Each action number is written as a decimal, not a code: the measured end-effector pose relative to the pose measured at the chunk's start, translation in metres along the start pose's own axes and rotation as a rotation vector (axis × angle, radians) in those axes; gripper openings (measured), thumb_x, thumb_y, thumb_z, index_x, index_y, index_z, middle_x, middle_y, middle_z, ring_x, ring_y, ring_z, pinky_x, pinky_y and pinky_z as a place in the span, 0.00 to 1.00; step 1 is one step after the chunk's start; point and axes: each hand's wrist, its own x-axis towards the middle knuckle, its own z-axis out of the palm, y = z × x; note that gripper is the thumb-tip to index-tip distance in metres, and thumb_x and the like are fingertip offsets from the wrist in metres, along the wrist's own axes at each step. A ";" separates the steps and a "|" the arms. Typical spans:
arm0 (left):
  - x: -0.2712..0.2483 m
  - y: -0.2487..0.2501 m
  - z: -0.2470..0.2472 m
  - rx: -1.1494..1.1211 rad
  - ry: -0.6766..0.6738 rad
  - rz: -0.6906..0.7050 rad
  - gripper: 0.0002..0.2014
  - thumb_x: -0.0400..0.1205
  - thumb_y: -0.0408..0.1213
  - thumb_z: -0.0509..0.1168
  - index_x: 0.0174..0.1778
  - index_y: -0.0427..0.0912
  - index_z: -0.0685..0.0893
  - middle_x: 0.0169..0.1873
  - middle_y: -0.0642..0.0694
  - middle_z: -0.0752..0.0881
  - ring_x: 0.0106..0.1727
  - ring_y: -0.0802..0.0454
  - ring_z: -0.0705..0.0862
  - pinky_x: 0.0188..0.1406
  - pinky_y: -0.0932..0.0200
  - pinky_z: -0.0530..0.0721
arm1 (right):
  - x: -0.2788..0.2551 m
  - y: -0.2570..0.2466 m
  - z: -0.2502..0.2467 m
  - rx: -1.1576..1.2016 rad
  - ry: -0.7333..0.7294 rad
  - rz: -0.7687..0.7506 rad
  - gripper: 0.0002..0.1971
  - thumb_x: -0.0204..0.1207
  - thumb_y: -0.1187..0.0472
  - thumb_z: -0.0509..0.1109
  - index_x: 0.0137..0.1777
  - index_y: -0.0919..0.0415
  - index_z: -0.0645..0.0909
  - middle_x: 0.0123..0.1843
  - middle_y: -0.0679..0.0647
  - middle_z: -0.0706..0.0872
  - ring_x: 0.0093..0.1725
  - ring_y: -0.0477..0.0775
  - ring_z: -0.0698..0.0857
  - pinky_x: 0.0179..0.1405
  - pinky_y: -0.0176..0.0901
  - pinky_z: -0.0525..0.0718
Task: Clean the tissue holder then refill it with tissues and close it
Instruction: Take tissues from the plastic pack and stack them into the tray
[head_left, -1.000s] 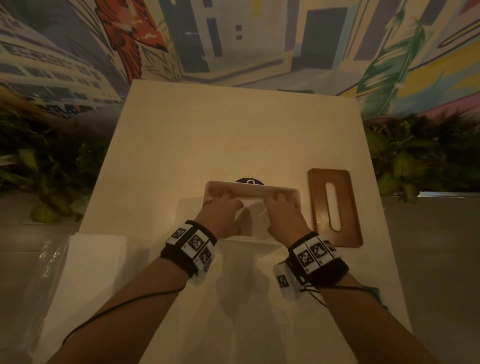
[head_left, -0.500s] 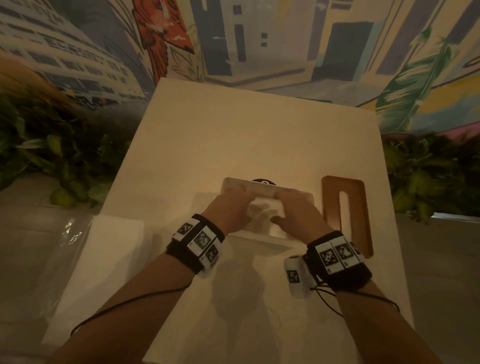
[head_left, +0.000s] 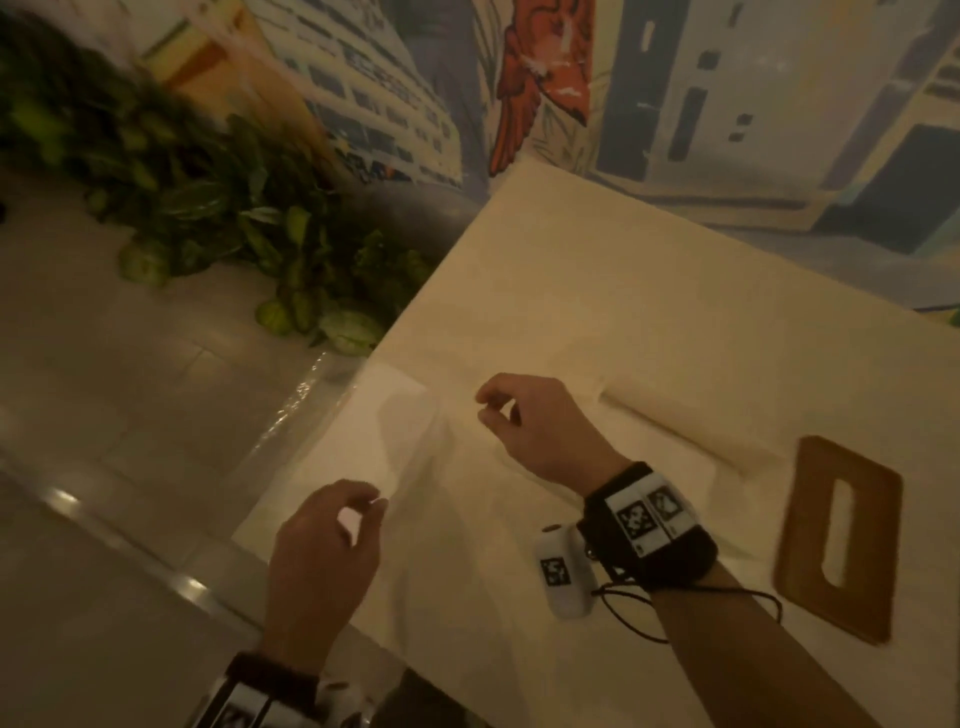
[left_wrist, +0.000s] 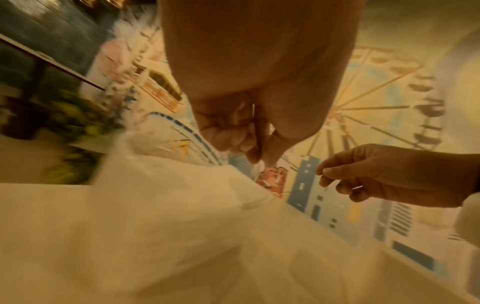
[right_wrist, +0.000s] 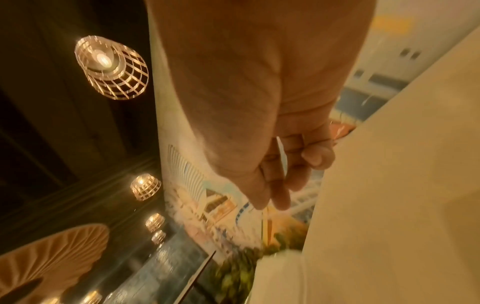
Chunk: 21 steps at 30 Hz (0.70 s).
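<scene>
The cream tissue holder (head_left: 685, 431) stands on the table, its top facing up and blurred. Its brown wooden lid (head_left: 841, 540) with a long slot lies flat to the right of it. A stack of white tissues (head_left: 384, 431) lies at the table's left edge on clear plastic wrap (head_left: 296, 410); the left wrist view shows the stack (left_wrist: 155, 216) blurred below the hand. My left hand (head_left: 371, 506) hovers over the stack's near end with fingers loosely curled and nothing in them. My right hand (head_left: 491, 408) hangs over the far end, also loosely curled and holding nothing.
The cream table (head_left: 649, 291) runs up to a painted mural wall (head_left: 727, 104). Green plants (head_left: 234, 218) stand on the tiled floor left of the table. The table's left edge lies right beside the tissue stack.
Both hands have come off the tissue holder and swung left to above the tissue stack. The head view has turned left, so the holder and lid now sit at the right.
</scene>
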 end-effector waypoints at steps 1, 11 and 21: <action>-0.004 -0.012 -0.005 0.027 0.018 -0.062 0.07 0.77 0.38 0.72 0.50 0.49 0.86 0.46 0.53 0.88 0.27 0.59 0.80 0.34 0.65 0.80 | 0.010 -0.006 0.012 -0.014 -0.029 -0.010 0.09 0.80 0.57 0.69 0.58 0.55 0.84 0.51 0.47 0.88 0.41 0.40 0.77 0.47 0.32 0.74; -0.005 -0.049 -0.011 0.180 -0.110 -0.321 0.18 0.82 0.50 0.63 0.69 0.56 0.79 0.74 0.56 0.74 0.67 0.54 0.81 0.61 0.52 0.83 | 0.071 -0.043 0.082 -0.420 -0.197 0.066 0.18 0.83 0.53 0.62 0.69 0.60 0.75 0.64 0.58 0.82 0.62 0.61 0.78 0.61 0.53 0.77; -0.004 -0.055 -0.014 0.169 -0.148 -0.303 0.20 0.81 0.50 0.64 0.70 0.56 0.77 0.76 0.59 0.71 0.61 0.58 0.82 0.56 0.59 0.81 | 0.078 -0.054 0.091 -0.465 -0.151 0.096 0.20 0.80 0.51 0.67 0.68 0.59 0.73 0.62 0.57 0.82 0.61 0.60 0.79 0.63 0.53 0.78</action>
